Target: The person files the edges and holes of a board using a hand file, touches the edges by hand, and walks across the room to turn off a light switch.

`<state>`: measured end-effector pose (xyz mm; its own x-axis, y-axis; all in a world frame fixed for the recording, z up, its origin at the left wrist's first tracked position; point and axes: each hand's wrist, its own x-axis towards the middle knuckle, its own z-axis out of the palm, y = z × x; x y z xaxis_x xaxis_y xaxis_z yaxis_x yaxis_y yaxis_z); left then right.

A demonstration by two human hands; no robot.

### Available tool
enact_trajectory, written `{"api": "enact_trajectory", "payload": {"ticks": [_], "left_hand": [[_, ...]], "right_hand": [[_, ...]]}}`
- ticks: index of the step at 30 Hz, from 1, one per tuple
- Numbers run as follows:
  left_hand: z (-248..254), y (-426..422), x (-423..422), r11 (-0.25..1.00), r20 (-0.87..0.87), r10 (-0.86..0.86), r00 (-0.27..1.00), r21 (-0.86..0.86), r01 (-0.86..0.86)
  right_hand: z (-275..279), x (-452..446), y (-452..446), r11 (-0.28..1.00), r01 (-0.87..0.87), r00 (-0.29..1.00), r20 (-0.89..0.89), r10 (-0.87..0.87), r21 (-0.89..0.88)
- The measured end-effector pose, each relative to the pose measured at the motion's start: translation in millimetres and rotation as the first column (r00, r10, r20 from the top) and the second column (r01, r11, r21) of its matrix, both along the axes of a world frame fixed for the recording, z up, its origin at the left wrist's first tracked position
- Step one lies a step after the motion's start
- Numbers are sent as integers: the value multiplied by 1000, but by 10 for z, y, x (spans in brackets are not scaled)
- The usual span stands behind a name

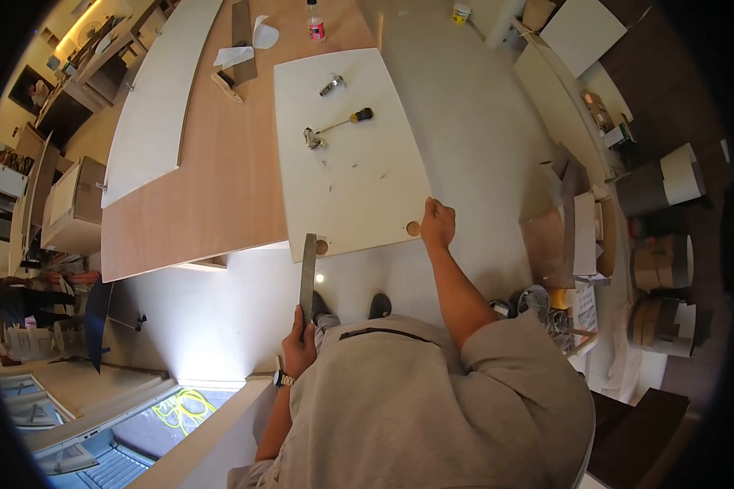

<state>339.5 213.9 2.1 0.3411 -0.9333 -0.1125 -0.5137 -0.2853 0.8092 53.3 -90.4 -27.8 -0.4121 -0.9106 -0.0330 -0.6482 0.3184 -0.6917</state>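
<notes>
My left hand (299,346), a watch on its wrist, is closed around the lower end of a long grey flat file (308,269). The file's tip reaches the near left corner of a white cabinet door panel (355,204), beside a round hole (321,247). My right hand (438,224) is closed on the panel's right edge, near a second round hole (413,229). Farther up on the panel lie a metal hinge (332,84), a screwdriver (355,118) with a yellow and black handle, another hinge (313,138) and several small screws.
A brown wooden board (228,155) supports the panel; a brush (226,86), a bottle (315,23) and another white panel (159,98) lie or stand there. Offcuts (583,232) and a clear container (534,299) are on the right. At far left, a person (28,306) bends over.
</notes>
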Motion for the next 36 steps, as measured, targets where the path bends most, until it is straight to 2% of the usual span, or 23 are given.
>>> {"api": "enact_trajectory", "payload": {"ticks": [6,10,11,14,15,19,21,25,27,28,30,33,34,36], "left_hand": [[205,-154,-41,993,-26,1,1000,116,2],[121,-231,-29,999,-21,-17,1000,52,18],[63,-251,-25,999,-9,-45,999,-24,45],[128,-275,-57,998,-76,-22,997,53,27],[116,-277,-84,1000,-59,-17,998,-21,15],[192,-239,-74,988,-61,35,998,149,-26],[121,-233,-51,997,-47,47,998,59,-44],[76,-211,-6,989,-52,145,988,4,-145],[191,-269,61,974,-54,177,983,152,-167],[237,-297,92,960,-53,189,981,220,-173],[208,-298,139,968,-66,172,983,195,-156],[80,-224,202,986,-95,132,987,117,-121],[5,-192,213,991,-108,116,987,86,-107],[-192,-228,246,999,14,39,999,17,-39]], "right_hand": [[-104,-12,38,993,30,997,78,-22,-111],[-98,24,85,989,67,989,136,-49,-128],[-74,35,63,988,76,988,147,-56,-134],[-263,-3,12,981,21,999,-27,-27,-195],[-288,-3,22,981,20,1000,-10,-23,-192],[-158,4,-3,988,31,998,58,-22,-150],[-98,35,-21,994,50,996,76,-42,-100],[-156,3,-48,991,20,999,47,-13,-133],[-138,-21,-46,992,-10,999,49,16,-128],[-107,-42,-54,998,-28,999,39,31,-58],[-33,-74,-104,995,-67,998,23,66,77],[77,-144,-157,951,-146,965,-174,198,274],[149,-111,-172,941,-185,952,-185,243,284],[257,-10,-270,920,-251,924,-209,320,301]]}}
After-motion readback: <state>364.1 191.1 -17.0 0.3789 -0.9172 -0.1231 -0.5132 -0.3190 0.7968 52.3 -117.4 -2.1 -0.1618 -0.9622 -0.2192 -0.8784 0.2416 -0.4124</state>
